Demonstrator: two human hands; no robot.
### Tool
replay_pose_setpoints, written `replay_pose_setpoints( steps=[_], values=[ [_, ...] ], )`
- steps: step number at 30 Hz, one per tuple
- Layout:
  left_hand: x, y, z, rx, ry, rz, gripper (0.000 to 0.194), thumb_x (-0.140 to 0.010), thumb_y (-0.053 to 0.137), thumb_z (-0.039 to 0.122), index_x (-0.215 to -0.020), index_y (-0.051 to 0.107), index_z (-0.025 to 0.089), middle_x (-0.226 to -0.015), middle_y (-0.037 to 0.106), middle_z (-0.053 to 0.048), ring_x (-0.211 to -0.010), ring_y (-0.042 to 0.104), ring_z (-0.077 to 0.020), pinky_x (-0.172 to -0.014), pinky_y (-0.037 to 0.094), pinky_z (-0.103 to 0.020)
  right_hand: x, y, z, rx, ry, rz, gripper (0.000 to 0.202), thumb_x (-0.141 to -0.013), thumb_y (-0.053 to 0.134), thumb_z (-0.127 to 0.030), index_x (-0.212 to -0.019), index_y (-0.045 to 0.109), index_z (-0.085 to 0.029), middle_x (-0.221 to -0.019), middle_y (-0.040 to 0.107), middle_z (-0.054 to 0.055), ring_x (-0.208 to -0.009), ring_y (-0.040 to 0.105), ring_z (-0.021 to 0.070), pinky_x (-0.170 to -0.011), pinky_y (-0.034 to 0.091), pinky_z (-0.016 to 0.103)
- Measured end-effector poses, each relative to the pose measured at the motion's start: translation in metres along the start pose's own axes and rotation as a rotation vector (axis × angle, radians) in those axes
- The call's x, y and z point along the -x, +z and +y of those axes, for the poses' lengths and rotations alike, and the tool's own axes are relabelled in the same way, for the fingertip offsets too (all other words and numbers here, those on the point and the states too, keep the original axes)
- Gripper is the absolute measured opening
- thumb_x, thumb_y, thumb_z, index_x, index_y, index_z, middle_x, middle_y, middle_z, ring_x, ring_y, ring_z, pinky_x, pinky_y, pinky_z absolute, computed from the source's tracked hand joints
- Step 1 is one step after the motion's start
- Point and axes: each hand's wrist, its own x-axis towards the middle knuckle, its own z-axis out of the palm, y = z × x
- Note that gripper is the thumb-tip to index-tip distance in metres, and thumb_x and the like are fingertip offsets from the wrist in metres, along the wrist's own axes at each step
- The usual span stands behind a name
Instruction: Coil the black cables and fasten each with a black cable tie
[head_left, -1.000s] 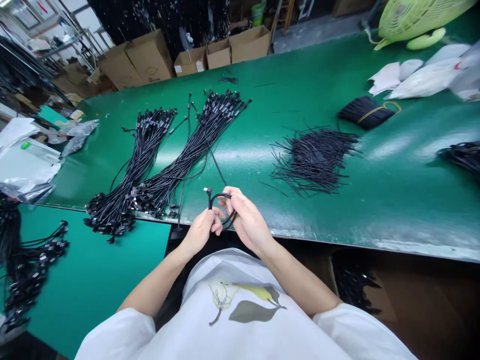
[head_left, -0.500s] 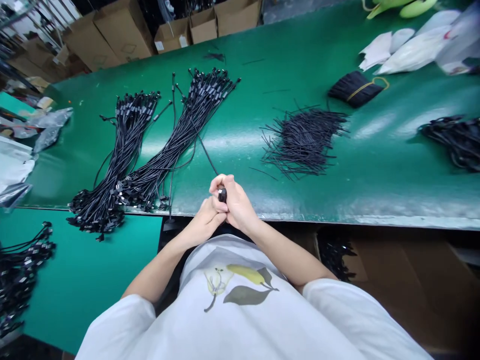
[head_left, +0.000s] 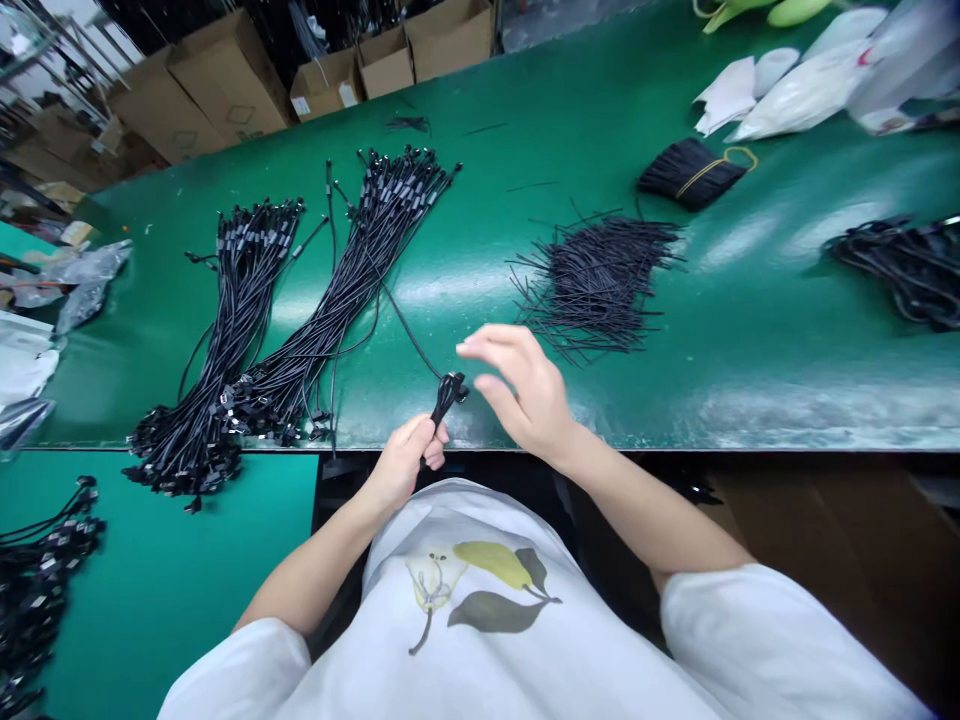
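Observation:
My left hand (head_left: 409,455) is closed around a folded black cable (head_left: 448,396) at the table's front edge; its looped end and connectors stick up above the fingers. To the right of it, my right hand (head_left: 525,390) is raised with thumb and fingers apart, holding nothing. Beyond that hand lies a loose pile of short black ties (head_left: 600,280). Two bundles of long black cables, a nearer-middle bundle (head_left: 352,270) and a left bundle (head_left: 236,310), lie on the table to the left, their connectors gathered at both ends.
The green table (head_left: 750,370) spans the view. A banded bundle of black ties (head_left: 694,175), white plastic bags (head_left: 806,95) and coiled black cables (head_left: 900,270) are on its right. More cables (head_left: 45,590) lie on a lower green surface. Cardboard boxes (head_left: 232,85) stand behind.
My right hand has let go of the folded cable and moved right, its fingers spreading. My left hand has kept hold, and the cable's looped end now shows.

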Motion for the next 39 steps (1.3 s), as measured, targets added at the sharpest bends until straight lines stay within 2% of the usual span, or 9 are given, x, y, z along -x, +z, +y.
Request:
replay_pose_setpoints(
  steps=[3, 9, 13, 20, 23, 26, 28, 33, 39],
  values=[
    [-0.006, -0.006, -0.002, -0.669, 0.249, 0.018, 0.033, -0.097, 0.037, 0.041, -0.083, 0.055, 0.018, -0.070, 0.054, -0.002, -0.066, 0.048, -0.0149, -0.066, 0.039, -0.028, 0.020, -0.013, 0.001, 0.449, -0.200, -0.372, 0.028, -0.098, 0.038, -0.022, -0.113, 0.060, -0.013, -0.105, 0.064, 0.013, -0.104, 0.058, 0.0221, -0.100, 0.040, 0.044],
    [-0.011, 0.001, -0.003, -1.406, 0.532, -0.312, 0.038, -0.100, 0.026, 0.028, -0.082, 0.057, 0.017, -0.072, 0.061, -0.007, -0.067, 0.052, -0.0202, -0.063, 0.038, -0.031, 0.046, -0.021, 0.009, 0.541, 0.088, -0.884, 0.030, -0.100, 0.038, -0.032, -0.096, 0.060, -0.011, -0.090, 0.064, 0.010, -0.079, 0.060, 0.0183, -0.068, 0.044, 0.029],
    [-0.017, 0.009, 0.002, -1.323, 0.428, -0.391, 0.038, -0.100, 0.025, 0.029, -0.083, 0.057, 0.017, -0.075, 0.060, -0.006, -0.070, 0.052, -0.0195, -0.065, 0.037, -0.030, 0.057, -0.026, 0.015, 0.532, 0.132, -0.826, 0.031, -0.101, 0.034, -0.032, -0.097, 0.058, -0.012, -0.089, 0.066, 0.010, -0.080, 0.061, 0.0189, -0.066, 0.043, 0.029],
    [-0.030, 0.020, -0.007, -0.753, -0.116, -0.476, 0.039, -0.095, 0.038, 0.046, -0.074, 0.056, 0.019, -0.063, 0.049, 0.002, -0.060, 0.043, -0.0143, -0.061, 0.031, -0.026, 0.071, -0.032, 0.028, 0.476, 0.121, -0.853, 0.029, -0.098, 0.043, -0.033, -0.098, 0.063, -0.012, -0.088, 0.068, 0.011, -0.078, 0.063, 0.0194, -0.066, 0.045, 0.030],
    [-0.033, 0.019, -0.012, -0.467, -0.200, -0.352, 0.044, -0.089, 0.045, 0.056, -0.075, 0.059, 0.016, -0.057, 0.043, 0.003, -0.056, 0.036, -0.0129, -0.058, 0.027, -0.025, 0.057, -0.084, 0.052, 0.294, 0.186, -0.589, 0.027, -0.097, 0.044, -0.036, -0.105, 0.065, -0.019, -0.100, 0.069, 0.005, -0.091, 0.063, 0.0165, -0.080, 0.048, 0.029],
    [-0.032, 0.019, -0.010, -0.226, -0.193, -0.162, 0.044, -0.084, 0.054, 0.058, -0.078, 0.060, 0.015, -0.054, 0.037, 0.005, -0.054, 0.031, -0.0116, -0.057, 0.026, -0.025, 0.038, -0.153, 0.097, 0.594, 0.417, 0.035, 0.029, -0.097, 0.041, -0.030, -0.100, 0.067, -0.019, -0.107, 0.066, 0.009, -0.101, 0.059, 0.0213, -0.093, 0.043, 0.038],
    [-0.030, 0.022, -0.007, -0.151, -0.188, -0.115, 0.044, -0.082, 0.057, 0.058, -0.078, 0.059, 0.015, -0.053, 0.036, 0.005, -0.055, 0.031, -0.0114, -0.057, 0.025, -0.025, 0.029, -0.184, 0.130, 0.801, 0.628, 0.260, 0.026, -0.094, 0.047, -0.031, -0.098, 0.067, -0.015, -0.108, 0.063, 0.015, -0.101, 0.057, 0.0263, -0.093, 0.042, 0.043],
    [-0.025, 0.033, -0.007, -0.160, -0.175, -0.153, 0.046, -0.083, 0.056, 0.060, -0.078, 0.062, 0.014, -0.055, 0.039, 0.003, -0.058, 0.033, -0.0122, -0.059, 0.025, -0.026, 0.018, -0.190, 0.179, 0.895, 0.749, 0.325, 0.014, -0.085, 0.060, -0.025, -0.093, 0.063, -0.014, -0.110, 0.058, 0.016, -0.101, 0.054, 0.0264, -0.090, 0.042, 0.039],
    [-0.025, 0.031, -0.012, -0.010, -0.195, -0.093, 0.042, -0.081, 0.063, 0.054, -0.083, 0.064, 0.012, -0.058, 0.041, 0.003, -0.057, 0.033, -0.0103, -0.057, 0.025, -0.025, 0.029, -0.199, 0.169, 0.853, 0.695, 0.458, 0.011, -0.088, 0.049, -0.021, -0.087, 0.060, -0.019, -0.094, 0.056, 0.009, -0.082, 0.050, 0.0205, -0.085, 0.041, 0.038]
  ],
)
